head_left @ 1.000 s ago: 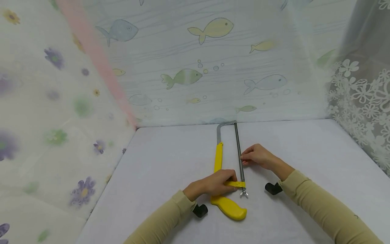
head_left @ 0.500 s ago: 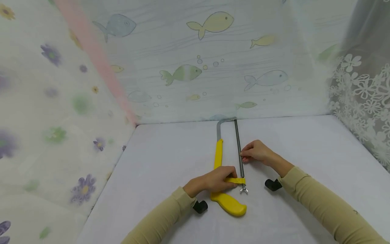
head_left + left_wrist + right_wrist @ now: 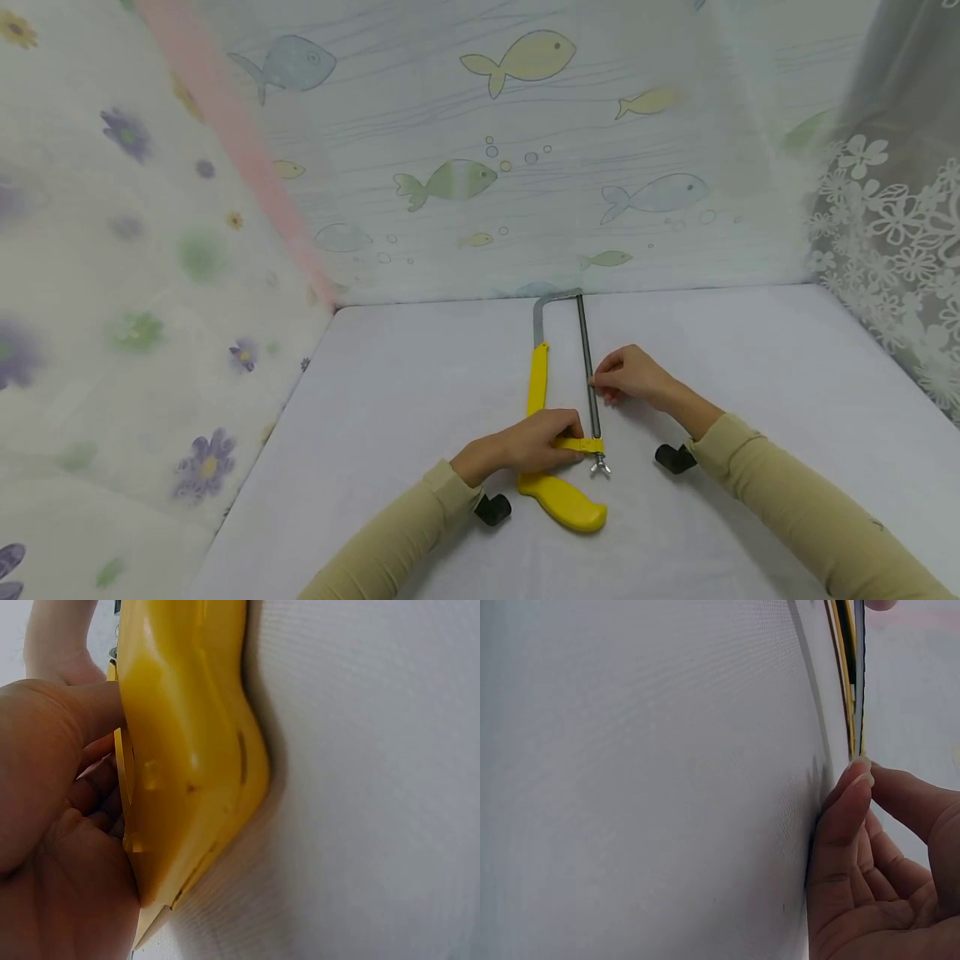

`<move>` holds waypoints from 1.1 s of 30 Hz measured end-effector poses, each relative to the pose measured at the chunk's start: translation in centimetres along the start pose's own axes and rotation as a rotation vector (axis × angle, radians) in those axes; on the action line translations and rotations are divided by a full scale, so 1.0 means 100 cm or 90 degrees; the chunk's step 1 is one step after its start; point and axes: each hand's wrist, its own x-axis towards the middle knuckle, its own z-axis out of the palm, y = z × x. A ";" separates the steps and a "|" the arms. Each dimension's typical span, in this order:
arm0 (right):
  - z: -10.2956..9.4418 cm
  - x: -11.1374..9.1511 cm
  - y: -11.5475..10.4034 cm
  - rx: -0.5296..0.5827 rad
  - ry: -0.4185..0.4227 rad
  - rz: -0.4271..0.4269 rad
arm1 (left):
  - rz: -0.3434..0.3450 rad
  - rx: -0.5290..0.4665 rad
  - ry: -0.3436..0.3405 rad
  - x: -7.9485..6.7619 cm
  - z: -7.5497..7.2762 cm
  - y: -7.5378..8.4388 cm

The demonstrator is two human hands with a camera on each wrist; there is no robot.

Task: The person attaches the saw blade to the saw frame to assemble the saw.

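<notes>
A hacksaw lies on the white table, its grey curved front [image 3: 538,321] pointing to the back wall. Toward me is its yellow handle [image 3: 566,504], seen close up in the left wrist view. My left hand [image 3: 536,440] grips the yellow frame just ahead of the handle, covering part of it. With thumb and forefinger, my right hand [image 3: 633,375] pinches the hacksaw blade [image 3: 588,350] about midway along. In the right wrist view the fingertips [image 3: 860,769] meet at the blade's edge. A silver wing nut [image 3: 600,467] sits at the blade's near end.
The white-covered table [image 3: 420,358] ends at a back wall [image 3: 420,108] printed with fish. Flowered sheeting [image 3: 150,417] hangs at the left, a lace curtain [image 3: 900,225] at the right. Black wrist-worn pieces show under the left cuff [image 3: 492,509] and right cuff [image 3: 675,457].
The head view has shifted slightly, so the scene sits a little higher in frame. Both hands keep their hold on the hacksaw, with barely any visible movement.
</notes>
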 end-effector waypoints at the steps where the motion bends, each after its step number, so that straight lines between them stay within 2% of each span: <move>1: 0.000 -0.001 0.000 -0.003 -0.001 -0.002 | 0.000 -0.001 -0.001 0.000 0.000 0.000; 12: -0.006 -0.014 -0.006 -0.081 -0.008 0.002 | -0.006 -0.010 -0.009 0.000 -0.002 0.000; 19: -0.006 -0.034 -0.011 -0.115 -0.040 -0.001 | -0.007 -0.009 -0.009 0.001 -0.001 -0.002; 26: -0.003 -0.055 -0.012 -0.102 -0.088 -0.007 | -0.013 -0.014 -0.010 0.001 0.001 -0.003; 33: 0.002 -0.071 -0.006 -0.073 -0.161 -0.042 | -0.008 -0.013 -0.006 0.001 0.000 -0.003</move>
